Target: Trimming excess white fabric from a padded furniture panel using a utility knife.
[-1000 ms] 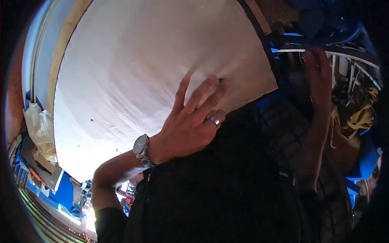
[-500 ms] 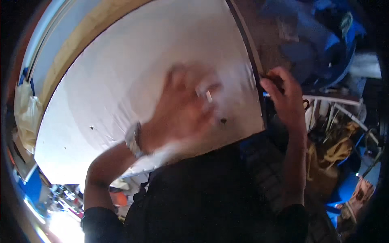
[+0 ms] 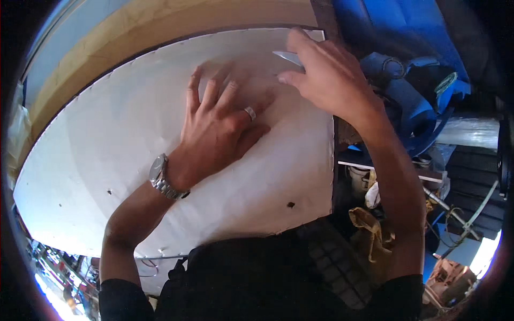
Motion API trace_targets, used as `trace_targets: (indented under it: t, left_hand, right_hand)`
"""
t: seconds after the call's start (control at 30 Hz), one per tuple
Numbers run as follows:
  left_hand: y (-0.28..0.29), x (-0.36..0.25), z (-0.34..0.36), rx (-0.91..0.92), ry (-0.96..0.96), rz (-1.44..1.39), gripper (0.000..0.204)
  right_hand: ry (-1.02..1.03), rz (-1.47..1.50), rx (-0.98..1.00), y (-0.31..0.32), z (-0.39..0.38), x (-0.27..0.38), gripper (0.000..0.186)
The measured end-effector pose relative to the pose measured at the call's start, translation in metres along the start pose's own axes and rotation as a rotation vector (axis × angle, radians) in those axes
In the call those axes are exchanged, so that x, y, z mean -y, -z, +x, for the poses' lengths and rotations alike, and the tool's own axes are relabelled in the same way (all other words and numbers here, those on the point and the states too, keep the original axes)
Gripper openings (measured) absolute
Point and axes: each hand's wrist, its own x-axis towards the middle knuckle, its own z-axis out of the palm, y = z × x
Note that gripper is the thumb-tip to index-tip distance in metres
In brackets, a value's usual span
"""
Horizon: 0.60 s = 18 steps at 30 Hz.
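A large board or panel [image 3: 214, 214] with a white, sheet-like cover fills the middle of the view. Its rim is dark, and a few small dark holes show in the surface. Fingers spread, my left hand [image 3: 214, 128] lies on the white cover, with a ring and a metal wristwatch [image 3: 159, 174]. At the panel's far right corner, my right hand [image 3: 337, 80] is closed round a knife [image 3: 289, 57]. The pointed silver blade sticks out to the left over the cover; the handle is hidden in my grip.
A tan surface [image 3: 203, 27] runs behind the panel. To the right are a blue tub with cloths [image 3: 409, 101], a white-edged shelf [image 3: 385, 170] and a yellowish strap [image 3: 369, 230]. Clutter and bright light show at the lower left.
My right hand has moved from the panel's right edge up to the far right corner, and the blade now shows. The left hand has shifted slightly left. The panel sits turned in view.
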Motion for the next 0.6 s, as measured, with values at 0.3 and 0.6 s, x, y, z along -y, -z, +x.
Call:
trace_targets:
  t: [0.3,0.6]
  left_hand:
    - [0.001,0.000,-0.004,0.098,0.032,-0.043,0.053]
    - [-0.002,0.000,-0.007,0.089,0.067,-0.049,0.056]
  right_hand:
    - [0.157,-0.324,0.123,0.014,0.017,0.020,0.055]
    - [0.164,-0.313,0.217,0.017,0.029,0.030,0.051]
